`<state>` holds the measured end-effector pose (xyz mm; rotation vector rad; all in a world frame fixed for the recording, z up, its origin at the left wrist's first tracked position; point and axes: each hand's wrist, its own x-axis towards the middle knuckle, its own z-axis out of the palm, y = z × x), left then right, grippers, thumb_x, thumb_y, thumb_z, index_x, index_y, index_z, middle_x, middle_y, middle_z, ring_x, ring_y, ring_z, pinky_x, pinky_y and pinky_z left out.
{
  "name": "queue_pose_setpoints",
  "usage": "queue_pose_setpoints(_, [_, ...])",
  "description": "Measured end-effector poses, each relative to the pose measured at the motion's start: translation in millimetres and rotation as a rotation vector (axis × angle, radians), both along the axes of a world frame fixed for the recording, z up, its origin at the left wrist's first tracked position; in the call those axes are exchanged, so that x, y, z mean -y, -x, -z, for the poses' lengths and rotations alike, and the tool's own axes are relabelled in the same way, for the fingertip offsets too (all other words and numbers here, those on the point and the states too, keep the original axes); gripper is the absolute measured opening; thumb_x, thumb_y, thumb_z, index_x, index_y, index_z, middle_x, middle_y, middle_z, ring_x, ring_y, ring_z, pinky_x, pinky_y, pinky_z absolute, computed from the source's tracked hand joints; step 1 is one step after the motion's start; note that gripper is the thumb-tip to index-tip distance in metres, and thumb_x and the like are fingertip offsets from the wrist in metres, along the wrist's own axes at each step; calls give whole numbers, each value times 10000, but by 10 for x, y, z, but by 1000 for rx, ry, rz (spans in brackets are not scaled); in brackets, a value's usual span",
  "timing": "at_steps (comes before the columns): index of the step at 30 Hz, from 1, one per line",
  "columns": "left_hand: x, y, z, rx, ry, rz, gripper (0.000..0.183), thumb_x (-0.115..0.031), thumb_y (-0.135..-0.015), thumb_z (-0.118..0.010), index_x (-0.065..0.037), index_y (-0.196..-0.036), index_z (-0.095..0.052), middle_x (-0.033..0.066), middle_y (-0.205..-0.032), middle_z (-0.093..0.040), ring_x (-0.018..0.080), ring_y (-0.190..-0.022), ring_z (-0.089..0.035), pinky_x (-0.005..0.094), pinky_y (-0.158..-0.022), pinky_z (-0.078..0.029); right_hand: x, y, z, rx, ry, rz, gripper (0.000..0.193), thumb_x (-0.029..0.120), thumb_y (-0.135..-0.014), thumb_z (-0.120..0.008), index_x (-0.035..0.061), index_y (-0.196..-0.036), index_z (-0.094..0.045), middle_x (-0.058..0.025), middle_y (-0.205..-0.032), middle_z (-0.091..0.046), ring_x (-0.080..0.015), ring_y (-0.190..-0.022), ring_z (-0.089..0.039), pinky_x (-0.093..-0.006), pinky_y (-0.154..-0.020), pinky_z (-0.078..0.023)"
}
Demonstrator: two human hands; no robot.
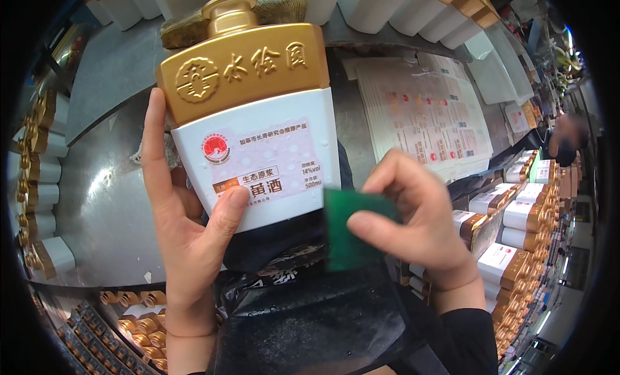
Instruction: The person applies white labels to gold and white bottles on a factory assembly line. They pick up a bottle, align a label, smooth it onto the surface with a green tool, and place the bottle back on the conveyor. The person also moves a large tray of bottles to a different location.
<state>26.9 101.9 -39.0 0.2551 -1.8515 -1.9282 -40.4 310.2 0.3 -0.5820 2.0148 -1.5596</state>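
Note:
A flat white bottle [265, 146] with a gold shoulder and gold neck stands upright before me, tilted slightly to the left. A pale printed label with a red round emblem covers its white front. My left hand [194, 213] grips the bottle's left side, thumb across the label's lower part and fingers along the edge and behind. Between the thumb and fingers of my right hand [413, 213] is a green scraper [352, 230], a thin flat piece close to the bottle's lower right corner. Whether it touches the bottle I cannot tell. The right hand is slightly blurred.
Sheets of printed labels [420, 110] lie stacked on the metal table [110, 201] at the right. A wooden block [281, 10] sits behind the bottle. Rows of similar bottles [523, 213] line the right, left and far sides. A white plastic bin [497, 65] stands far right.

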Motion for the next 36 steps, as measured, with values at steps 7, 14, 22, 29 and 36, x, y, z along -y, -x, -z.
queue_pose_setpoints(7, [-16,-10,-13,22,-15,-5,872,-206,-786,-673,-82,-1491,-176,160,-1423,-363,265,-1300,-382,380,-1100,-270,68,-32,116,-32,-32,-5,205,104,-824,-684,1,-845,-508,-45,-762,-597,-61,-707,-578,-214,-613,-459])
queue_pose_setpoints(14, [-14,-9,-5,19,-7,-13,878,-212,-782,-676,-88,-1493,-175,157,-1419,-370,263,-1294,-392,383,-1095,-285,79,-7,94,9,-55,-9,207,108,-822,-683,-1,-842,-509,-54,-760,-607,-75,-717,-595,-226,-620,-473])
queue_pose_setpoints(22, [3,-10,7,12,25,0,875,-204,-784,-671,-88,-1493,-173,158,-1421,-367,263,-1294,-391,388,-1099,-279,71,2,104,-19,-67,-15,202,105,-819,-683,0,-840,-511,-60,-751,-611,-79,-714,-600,-228,-619,-477])
queue_pose_setpoints(29, [1,-10,6,19,28,-15,876,-210,-781,-672,-84,-1493,-177,160,-1428,-359,267,-1310,-373,388,-1104,-270,84,10,104,-66,-83,-24,202,100,-810,-688,4,-833,-513,-56,-732,-603,-74,-681,-580,-229,-595,-461])
queue_pose_setpoints(36, [10,-7,17,26,37,-18,898,-246,-768,-684,-71,-1490,-179,165,-1433,-351,272,-1316,-365,388,-1103,-268,84,22,88,-37,-107,-37,208,105,-803,-692,18,-818,-504,-16,-740,-546,-42,-671,-506,-204,-595,-403])
